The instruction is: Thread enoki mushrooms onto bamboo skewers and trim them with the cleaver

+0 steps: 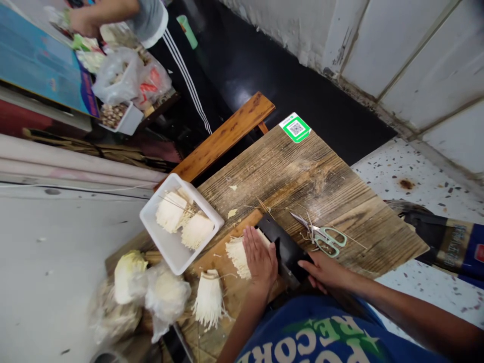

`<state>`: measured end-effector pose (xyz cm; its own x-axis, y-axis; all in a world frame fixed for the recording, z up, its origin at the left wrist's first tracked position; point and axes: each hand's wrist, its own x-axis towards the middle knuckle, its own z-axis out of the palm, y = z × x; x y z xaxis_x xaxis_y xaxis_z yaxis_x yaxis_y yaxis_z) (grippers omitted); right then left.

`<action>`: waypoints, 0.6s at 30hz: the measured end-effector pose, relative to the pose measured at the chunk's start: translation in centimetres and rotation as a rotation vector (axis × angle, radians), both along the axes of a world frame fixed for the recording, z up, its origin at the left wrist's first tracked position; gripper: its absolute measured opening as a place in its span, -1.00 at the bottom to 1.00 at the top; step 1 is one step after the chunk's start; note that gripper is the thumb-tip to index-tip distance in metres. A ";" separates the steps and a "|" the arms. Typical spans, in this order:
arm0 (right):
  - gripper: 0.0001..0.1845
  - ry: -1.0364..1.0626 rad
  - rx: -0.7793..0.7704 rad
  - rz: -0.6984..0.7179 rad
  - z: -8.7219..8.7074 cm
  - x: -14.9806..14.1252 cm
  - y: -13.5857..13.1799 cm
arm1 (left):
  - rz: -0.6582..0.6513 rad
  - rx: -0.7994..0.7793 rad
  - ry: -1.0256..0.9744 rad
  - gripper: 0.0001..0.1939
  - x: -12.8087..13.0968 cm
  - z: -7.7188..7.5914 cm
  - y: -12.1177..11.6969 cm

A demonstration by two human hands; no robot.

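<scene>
A bunch of enoki mushrooms (237,256) lies on a wooden cutting board (247,222). My left hand (260,258) presses down over that bunch with its fingers together. In my right hand (321,269) is the handle end of a broad black cleaver (282,242), whose blade lies right beside my left hand, at the stem end. The blade hides part of the stems. Another enoki bunch (209,298) rests to the left. Farther left, a white plastic bin (153,222) holds more enoki bunches. Right of the cleaver are scissors (329,241) with pale green handles.
Loose stems and scraps lie on the wooden table (287,171). A QR-code card (295,128) sits at its far corner, near a bench (227,133). A cabbage (128,275) and bagged food (166,295) stand left. Another person (147,25) handles vegetables at the upper left.
</scene>
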<state>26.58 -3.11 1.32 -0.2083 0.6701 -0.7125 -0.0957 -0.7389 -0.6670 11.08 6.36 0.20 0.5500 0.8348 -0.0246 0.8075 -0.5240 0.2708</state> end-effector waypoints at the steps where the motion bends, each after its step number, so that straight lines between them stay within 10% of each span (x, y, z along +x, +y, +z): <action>1: -0.71 -0.007 -0.013 -0.006 0.1 -0.1 -0.5 | 0.002 -0.010 -0.004 -0.33 0.0 0.0 0.1; 9: -0.80 -0.097 0.055 -0.002 3.2 -2.2 2.4 | 0.069 -0.014 -0.073 -0.31 0.1 2.3 0.7; 18: -0.67 -0.359 0.360 0.182 13.7 -2.1 1.7 | 0.082 0.138 -0.236 -0.25 -1.4 12.6 -0.2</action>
<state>24.44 -1.45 15.05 -0.1292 0.8611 -0.4917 0.2929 -0.4406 -0.8486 9.65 6.18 12.81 0.4575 0.8632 0.2136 0.7717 -0.5047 0.3869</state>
